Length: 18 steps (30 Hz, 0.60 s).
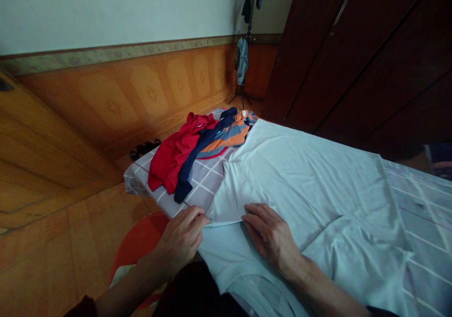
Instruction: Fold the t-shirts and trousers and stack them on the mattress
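A pale shirt [318, 176] lies spread over a checked cover, partly folded over itself, with wrinkles across its lower right. Its sleeve [235, 190] points toward the left side, and the neckline [264, 284] hangs near my body. My left hand [187, 230] is closed, pinching the sleeve's corner between thumb and fingers. Further right along the same folded edge, my right hand [266, 232] grips the fabric with its fingertips; the thumb is partly hidden beneath the hand.
Beyond the shirt, a red garment [174, 152], a navy one and an orange-grey one [226, 136] lie on the checked cover [203, 176]. A red stool [141, 237] stands at lower left. Dark sandals [144, 148], a coat stand [250, 25] and a dark wardrobe [339, 58] are behind.
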{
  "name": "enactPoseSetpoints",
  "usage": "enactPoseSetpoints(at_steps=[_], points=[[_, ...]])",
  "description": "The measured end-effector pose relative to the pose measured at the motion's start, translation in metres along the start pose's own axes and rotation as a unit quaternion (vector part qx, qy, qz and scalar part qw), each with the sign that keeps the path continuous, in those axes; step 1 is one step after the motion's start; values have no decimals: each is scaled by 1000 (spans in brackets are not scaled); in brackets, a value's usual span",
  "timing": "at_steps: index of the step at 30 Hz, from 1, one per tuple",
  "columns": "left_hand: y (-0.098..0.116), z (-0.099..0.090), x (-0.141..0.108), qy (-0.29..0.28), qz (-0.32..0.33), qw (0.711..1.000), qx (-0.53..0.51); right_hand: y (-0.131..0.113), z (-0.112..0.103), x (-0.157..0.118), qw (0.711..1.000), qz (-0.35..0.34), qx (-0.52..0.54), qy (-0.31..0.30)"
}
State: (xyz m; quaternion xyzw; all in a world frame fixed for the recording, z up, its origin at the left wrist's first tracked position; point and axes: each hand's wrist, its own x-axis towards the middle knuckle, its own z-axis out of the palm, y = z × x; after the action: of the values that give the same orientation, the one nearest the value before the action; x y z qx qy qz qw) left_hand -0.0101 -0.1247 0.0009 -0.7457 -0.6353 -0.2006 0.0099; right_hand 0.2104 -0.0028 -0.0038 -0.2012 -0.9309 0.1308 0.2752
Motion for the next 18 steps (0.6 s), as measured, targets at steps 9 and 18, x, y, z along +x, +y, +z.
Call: enactPoseSetpoints(at_steps=[9, 18], points=[[-4, -30, -13, -80, 39, 996, 1, -8, -16, 4, 996, -24, -41, -72], [3, -8, -20, -78, 225, 971, -4, -59, -97, -94, 978, -15, -156, -141]])
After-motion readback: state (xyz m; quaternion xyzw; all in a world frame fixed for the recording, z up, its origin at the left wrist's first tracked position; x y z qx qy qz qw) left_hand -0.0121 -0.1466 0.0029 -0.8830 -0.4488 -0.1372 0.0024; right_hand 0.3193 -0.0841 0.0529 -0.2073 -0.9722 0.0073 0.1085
